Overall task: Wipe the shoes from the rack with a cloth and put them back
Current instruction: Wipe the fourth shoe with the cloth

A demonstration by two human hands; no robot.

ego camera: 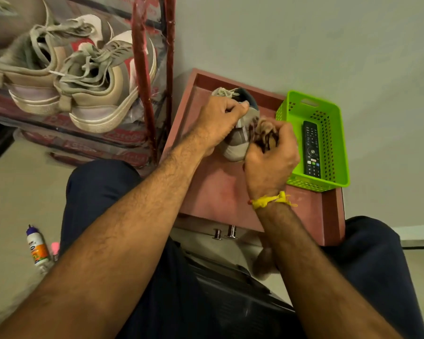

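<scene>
A small grey shoe (238,140) with pale laces is held over a red-brown table top (218,189). My left hand (218,123) grips it at the collar, thumb over the opening. My right hand (271,157) is bunched round a brownish cloth (264,129) and presses it against the shoe's right side. The shoe's far side is hidden behind my hands. A pair of beige sneakers (83,81) sits on the red-framed shoe rack (142,77) at the upper left.
A green plastic basket (328,182) holding a black remote control (311,149) stands on the table's right side, next to my right hand. A white bottle (37,248) and a small pink item (55,249) lie on the floor at lower left. A wall stands behind the table.
</scene>
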